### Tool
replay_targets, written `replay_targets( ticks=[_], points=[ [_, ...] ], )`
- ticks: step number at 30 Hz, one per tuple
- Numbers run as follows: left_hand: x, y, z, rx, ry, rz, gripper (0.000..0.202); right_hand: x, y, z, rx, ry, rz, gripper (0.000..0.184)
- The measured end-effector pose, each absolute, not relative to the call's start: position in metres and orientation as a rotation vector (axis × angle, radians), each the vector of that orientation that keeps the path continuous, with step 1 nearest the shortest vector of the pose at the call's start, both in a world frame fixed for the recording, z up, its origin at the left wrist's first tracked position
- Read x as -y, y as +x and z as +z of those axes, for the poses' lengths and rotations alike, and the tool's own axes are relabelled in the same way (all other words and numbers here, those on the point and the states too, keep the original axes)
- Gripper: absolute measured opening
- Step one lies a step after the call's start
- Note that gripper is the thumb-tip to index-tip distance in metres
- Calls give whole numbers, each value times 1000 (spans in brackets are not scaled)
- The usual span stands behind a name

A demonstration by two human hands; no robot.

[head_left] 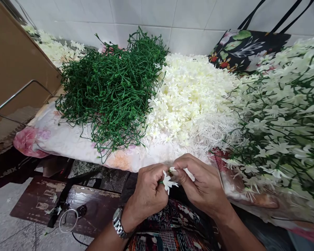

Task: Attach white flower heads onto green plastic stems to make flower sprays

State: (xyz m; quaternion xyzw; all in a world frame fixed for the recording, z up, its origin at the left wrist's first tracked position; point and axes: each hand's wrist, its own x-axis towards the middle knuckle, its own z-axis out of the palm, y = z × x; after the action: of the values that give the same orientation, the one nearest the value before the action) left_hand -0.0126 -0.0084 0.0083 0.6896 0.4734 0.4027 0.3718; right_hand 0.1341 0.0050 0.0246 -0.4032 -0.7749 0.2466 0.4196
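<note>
Close in front of my body, my left hand [151,188] is closed around a green plastic stem, mostly hidden by the fingers. A white artificial flower [167,182] sticks out beside its thumb. My right hand [199,177] pinches a small white blossom [173,169] between thumb and forefinger, right against the left fingertips. Beyond the hands lies a loose heap of white petals [191,94], with thin white stamens [217,130] at its near right side. A tangled pile of bare green stems [115,87] is to the left of it.
Finished-looking flowers on stems [279,139] are heaped on the right. A cardboard box [18,66] with a metal handle stands at left. A floral bag [246,50] leans on the tiled wall. Below left is a brown wooden bench [94,205] with a clear plastic ring [68,220].
</note>
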Motion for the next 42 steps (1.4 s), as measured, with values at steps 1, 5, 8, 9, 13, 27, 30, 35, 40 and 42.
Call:
replay_targets(
  ticks=[1,5,8,9,13,27,30,35,40,42],
  points=[
    [8,-13,8,-1217,1768,1028,24,-5,134,25,1945,-1015,615,12],
    [9,-12,6,-1238,1762,1044,23,-5,131,23,1945,-1025,619,11],
    [9,-11,4,-1255,1764,1059,21,-5,128,22,1933,-1036,609,11],
    [8,-11,4,-1260,1767,1060,21,-5,128,21,1930,-1038,606,11],
    [8,-8,3,-1281,1770,1076,21,-5,125,19,1923,-1031,573,12],
    [6,-14,10,-1155,1586,991,19,-8,134,24,1956,-937,614,8],
    [5,-15,12,-1163,1579,986,20,-8,138,26,1973,-937,637,9],
    [4,-15,10,-1141,1586,1012,18,-6,143,25,1980,-965,616,23],
    [5,-15,9,-1173,1640,1003,18,-5,145,27,1957,-943,488,17],
    [6,-14,10,-1193,1692,1010,19,-5,144,26,1993,-938,414,15]
  ],
)
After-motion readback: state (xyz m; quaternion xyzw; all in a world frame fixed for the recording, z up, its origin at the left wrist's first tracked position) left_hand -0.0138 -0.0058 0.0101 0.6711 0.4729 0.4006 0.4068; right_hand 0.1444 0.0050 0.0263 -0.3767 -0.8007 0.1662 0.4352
